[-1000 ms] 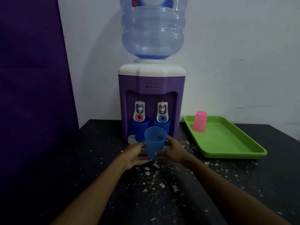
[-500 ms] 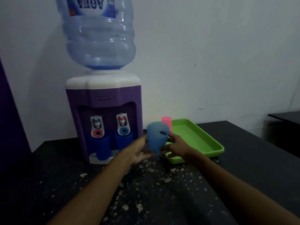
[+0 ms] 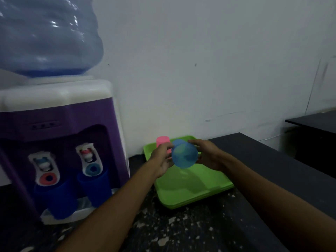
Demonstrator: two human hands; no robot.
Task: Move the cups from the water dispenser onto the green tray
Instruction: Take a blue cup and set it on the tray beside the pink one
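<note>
I am mid-carry: both hands, left (image 3: 161,159) and right (image 3: 209,155), are clamped on the light blue translucent plastic cup (image 3: 184,155), tipped with its mouth toward me, above the flat green plastic tray (image 3: 181,190) at centre frame. It looks empty. Next I judge it must be turned and set down on bare tray beside the pink plastic cup (image 3: 162,140), upside down at the tray's far corner. Two dark blue cups (image 3: 60,199) sit under the purple water dispenser (image 3: 63,117) taps, lower left; their contents are hidden.
</note>
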